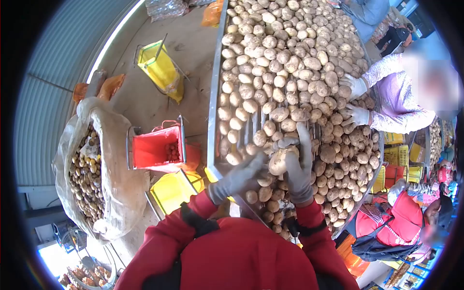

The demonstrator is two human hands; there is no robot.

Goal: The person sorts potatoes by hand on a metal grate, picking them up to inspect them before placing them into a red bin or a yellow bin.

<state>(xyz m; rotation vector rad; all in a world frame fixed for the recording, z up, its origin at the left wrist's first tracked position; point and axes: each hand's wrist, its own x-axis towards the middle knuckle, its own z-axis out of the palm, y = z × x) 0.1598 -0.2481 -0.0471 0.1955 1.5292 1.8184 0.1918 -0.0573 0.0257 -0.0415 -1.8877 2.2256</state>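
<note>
Potatoes sorted on a roller worktop by two grey-gloved hands

A pale oblong potato (279, 161) is gripped by the right hand (298, 166), fingers curled round it, its long axis roughly upright in view, near the metal-railed roller worktop (212, 116) edge. The left hand (241, 178) is laid half open, flat on the potatoes beside it, nothing gripped. The worktop is crowded with tan potatoes (285, 53); open floor lies left of the rail. Small potatoes are held in the red square crate (151, 151) and the clear sack (87, 179).
</note>
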